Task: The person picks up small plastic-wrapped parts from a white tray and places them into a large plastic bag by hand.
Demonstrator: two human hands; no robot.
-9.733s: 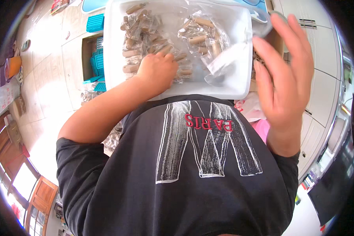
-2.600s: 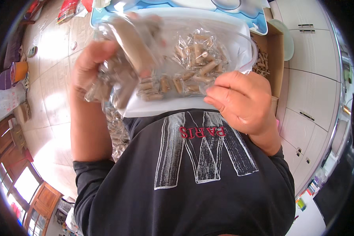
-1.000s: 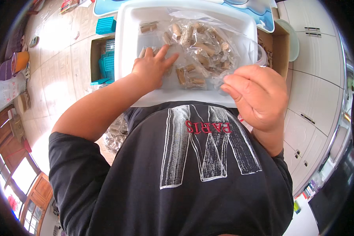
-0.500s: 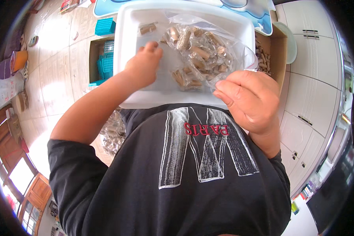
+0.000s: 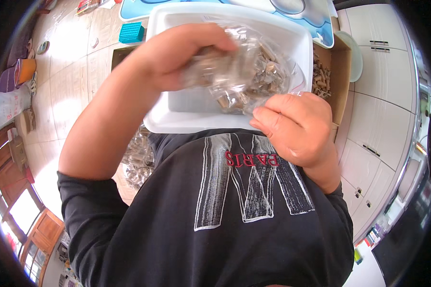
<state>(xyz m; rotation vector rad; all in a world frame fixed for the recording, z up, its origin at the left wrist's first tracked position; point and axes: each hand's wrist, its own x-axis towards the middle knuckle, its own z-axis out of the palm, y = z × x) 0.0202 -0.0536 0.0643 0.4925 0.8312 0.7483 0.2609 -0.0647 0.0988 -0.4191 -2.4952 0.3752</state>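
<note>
A clear plastic bag (image 5: 268, 67) full of short brown stick-like pieces lies in a white plastic tub (image 5: 177, 125) in front of me. My left hand (image 5: 187, 50) is closed round the bag's far left part, lifting it over the tub; motion smears that part and the fingers. My right hand (image 5: 299, 126) pinches the bag's gathered near corner over the tub's near right edge. The tub's grey-looking bottom shows below my left wrist.
A cardboard box (image 5: 341, 79) with loose brown pieces stands right of the tub. Another box (image 5: 120, 56) and a teal basket (image 5: 131, 33) are at left. Beside my lap are more bagged pieces (image 5: 139, 155). A blue patterned surface (image 5: 321, 21) lies beyond; white cabinets (image 5: 383, 100) stand right.
My left hand has moved from the tub's left side up and right onto the bag, which it now grips and has raised. My right hand keeps its pinch, slightly shifted left.
</note>
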